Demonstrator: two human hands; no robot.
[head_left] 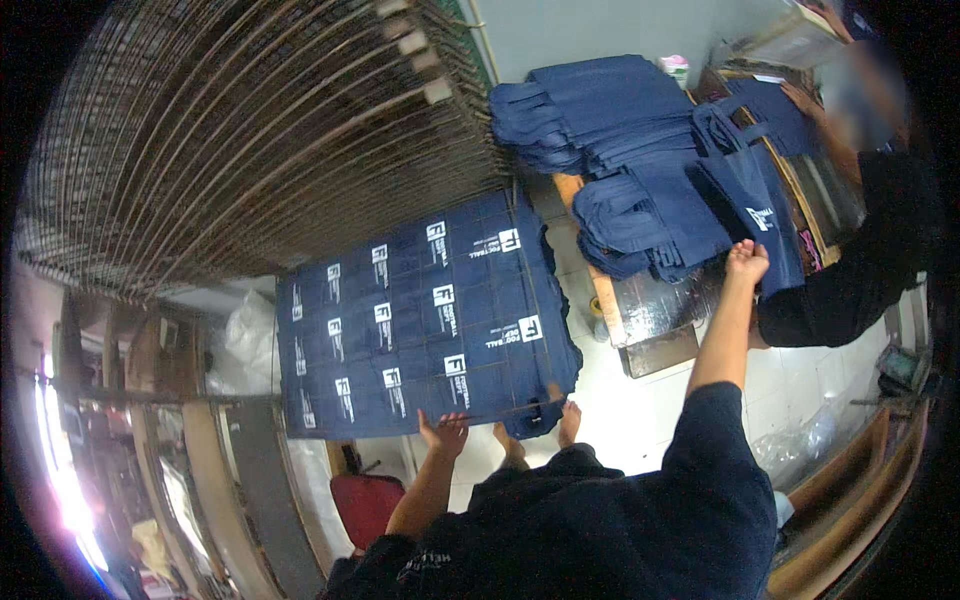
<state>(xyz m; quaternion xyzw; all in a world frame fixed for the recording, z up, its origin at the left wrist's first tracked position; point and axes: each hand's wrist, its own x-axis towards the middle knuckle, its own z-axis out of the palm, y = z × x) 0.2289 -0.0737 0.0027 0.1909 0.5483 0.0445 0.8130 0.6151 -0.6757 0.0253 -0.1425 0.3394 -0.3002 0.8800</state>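
Note:
My left hand (443, 432) rests at the near edge of a wire rack shelf, fingers apart against its rim. On that shelf lie navy fabric pieces (410, 345) with white printed logos, in rows. To the right, my right arm stretches out and my right hand (748, 262) is closed on the near edge of a navy tote bag (770, 240) with a white print. The bag lies by the other person, its handles toward the far side. Stacked navy bags (630, 215) lie just left of my right hand.
A taller stack of navy bags (610, 110) covers the table's far part. Another person's hand (800, 100) touches navy fabric at the far right. Many raised wire shelves (270, 130) rise at the upper left. A red stool (365, 510) stands beneath my left arm.

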